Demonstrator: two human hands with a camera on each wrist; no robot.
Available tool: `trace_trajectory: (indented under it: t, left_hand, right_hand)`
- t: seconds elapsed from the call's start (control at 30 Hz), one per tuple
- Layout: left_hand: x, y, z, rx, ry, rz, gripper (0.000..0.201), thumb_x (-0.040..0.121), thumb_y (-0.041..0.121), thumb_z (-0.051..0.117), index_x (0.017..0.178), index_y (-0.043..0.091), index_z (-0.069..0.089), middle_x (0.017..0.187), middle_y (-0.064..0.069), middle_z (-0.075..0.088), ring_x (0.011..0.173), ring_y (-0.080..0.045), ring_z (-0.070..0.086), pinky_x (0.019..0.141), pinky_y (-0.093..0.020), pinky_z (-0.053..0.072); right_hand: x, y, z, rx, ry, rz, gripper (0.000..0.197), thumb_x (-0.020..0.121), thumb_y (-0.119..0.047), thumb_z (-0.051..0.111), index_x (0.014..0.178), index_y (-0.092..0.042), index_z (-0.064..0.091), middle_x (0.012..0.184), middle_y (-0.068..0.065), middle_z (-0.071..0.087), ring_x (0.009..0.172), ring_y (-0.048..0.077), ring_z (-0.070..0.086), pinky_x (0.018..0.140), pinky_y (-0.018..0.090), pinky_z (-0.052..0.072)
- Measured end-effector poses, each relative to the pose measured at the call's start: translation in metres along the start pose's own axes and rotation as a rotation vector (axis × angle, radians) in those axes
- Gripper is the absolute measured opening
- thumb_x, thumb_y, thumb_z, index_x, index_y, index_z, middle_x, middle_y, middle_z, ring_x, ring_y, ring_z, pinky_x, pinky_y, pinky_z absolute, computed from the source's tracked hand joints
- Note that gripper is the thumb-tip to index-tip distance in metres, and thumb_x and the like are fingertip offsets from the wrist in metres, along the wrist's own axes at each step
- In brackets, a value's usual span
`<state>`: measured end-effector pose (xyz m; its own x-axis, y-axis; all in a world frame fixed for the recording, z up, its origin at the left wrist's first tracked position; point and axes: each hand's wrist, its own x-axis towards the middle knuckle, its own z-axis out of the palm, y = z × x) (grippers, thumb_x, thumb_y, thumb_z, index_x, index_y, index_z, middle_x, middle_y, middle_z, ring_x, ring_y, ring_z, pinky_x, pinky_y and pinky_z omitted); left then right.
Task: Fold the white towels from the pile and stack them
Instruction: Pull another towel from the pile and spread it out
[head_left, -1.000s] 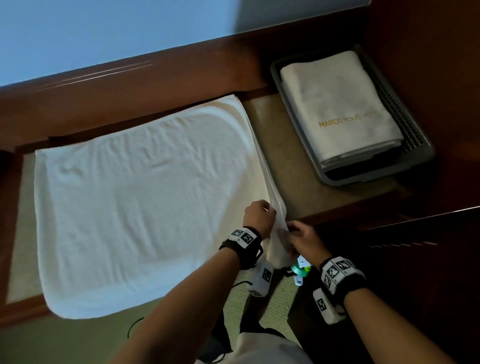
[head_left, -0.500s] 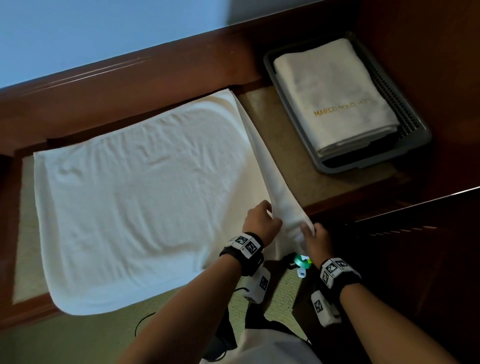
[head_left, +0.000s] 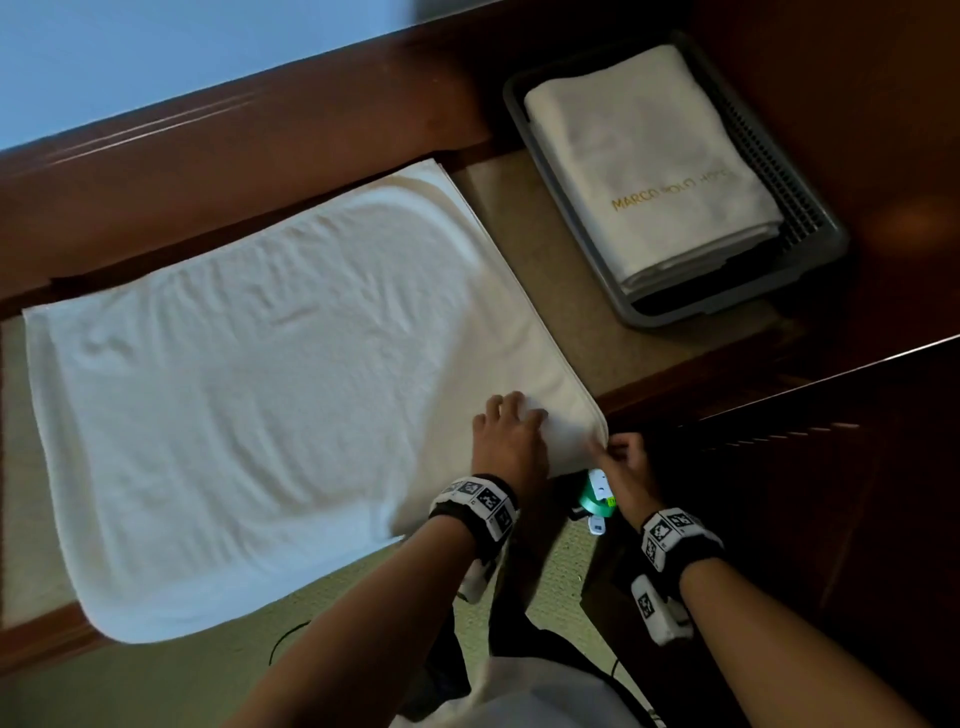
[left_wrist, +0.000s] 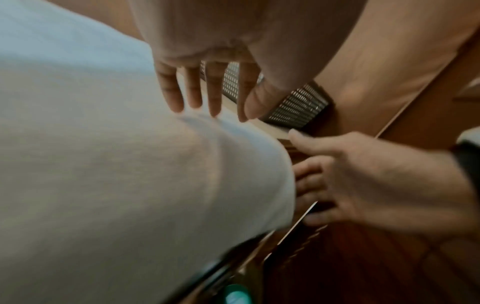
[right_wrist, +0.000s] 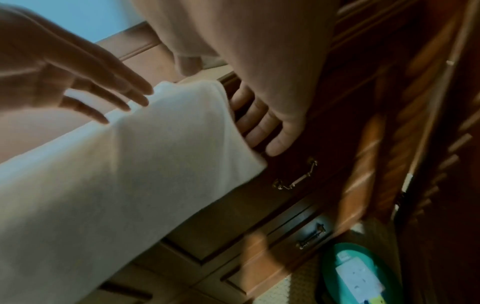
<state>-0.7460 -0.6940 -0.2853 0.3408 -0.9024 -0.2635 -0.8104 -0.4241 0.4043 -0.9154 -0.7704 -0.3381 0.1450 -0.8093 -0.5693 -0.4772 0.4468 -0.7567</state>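
White towel (head_left: 249, 395) lies spread flat on the wooden desk (head_left: 644, 358), near edge draped over the front; it looks doubled, two layers showing along the right edge. Step in hand, I'd say: squaring the near-right corner before the next fold. Left hand (head_left: 511, 436) rests flat on that corner, fingers straight and spread. Right hand (head_left: 626, 467) is at the corner tip, fingers curled against the hanging edge; can't tell whether it actually pinches the cloth. Next move likely needs both right corners gripped and carried left across the towel, with bare desk only to the right. Grey tray (head_left: 826, 244) with folded towels (head_left: 649, 171) sits well apart at far right.
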Motion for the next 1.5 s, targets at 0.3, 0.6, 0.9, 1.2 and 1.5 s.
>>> trace_trajectory:
  t: [0.3, 0.6, 0.9, 1.2, 1.5]
  left_hand:
    - [-0.004, -0.046, 0.023, 0.204, -0.184, 0.057, 0.069, 0.102, 0.057, 0.004, 0.162, 0.029, -0.012, 0.166, -0.01, -0.029, 0.152, -0.033, -0.028, 0.123, -0.056, -0.013]
    - [-0.023, -0.078, 0.011, 0.166, -0.097, 0.021, 0.073, 0.099, 0.053, 0.002, 0.165, 0.021, 0.007, 0.168, -0.002, -0.012, 0.157, -0.029, -0.01, 0.126, -0.056, 0.001]
    - [-0.123, -0.193, -0.047, -0.035, 0.104, -0.567, 0.041, 0.108, 0.035, 0.036, 0.148, 0.028, 0.04, 0.168, -0.012, 0.009, 0.157, -0.033, -0.004, 0.124, -0.061, 0.004]
    - [-0.245, -0.351, -0.086, -0.387, 0.414, -1.384, 0.077, 0.1, 0.046, 0.055, 0.159, 0.015, 0.017, 0.164, -0.021, 0.014, 0.152, -0.037, 0.014, 0.118, -0.061, 0.026]
    - [-0.285, -0.415, -0.105, -0.804, 0.467, -1.047, 0.034, 0.073, 0.047, 0.072, 0.098, 0.024, 0.068, 0.093, 0.002, 0.072, 0.088, -0.018, 0.069, 0.078, -0.034, 0.059]
  right_hand:
    - [-0.002, -0.019, 0.007, -0.51, 0.433, -0.09, 0.014, 0.094, -0.032, 0.06, 0.103, -0.022, 0.058, 0.13, 0.011, 0.05, 0.119, 0.034, 0.041, 0.097, 0.043, 0.026]
    - [0.005, -0.029, 0.059, -1.081, 0.067, -0.702, 0.066, 0.101, -0.053, 0.025, 0.16, -0.025, 0.023, 0.168, 0.009, 0.011, 0.155, 0.034, 0.008, 0.122, 0.056, -0.001]
    - [-0.049, -0.051, 0.156, -1.244, -0.278, -0.93, 0.071, 0.1, -0.052, 0.019, 0.16, -0.015, 0.022, 0.167, 0.017, 0.008, 0.155, 0.035, 0.004, 0.123, 0.054, 0.003]
    - [-0.139, -0.051, 0.32, -1.37, -0.543, -1.037, 0.074, 0.098, -0.054, 0.01, 0.162, -0.018, 0.006, 0.167, 0.018, -0.005, 0.155, 0.036, -0.007, 0.121, 0.062, 0.002]
    - [-0.214, -0.051, 0.426, -1.406, -0.58, -0.9, 0.071, 0.103, -0.058, 0.013, 0.157, -0.025, -0.02, 0.16, 0.009, -0.036, 0.146, 0.034, -0.035, 0.118, 0.061, -0.015]
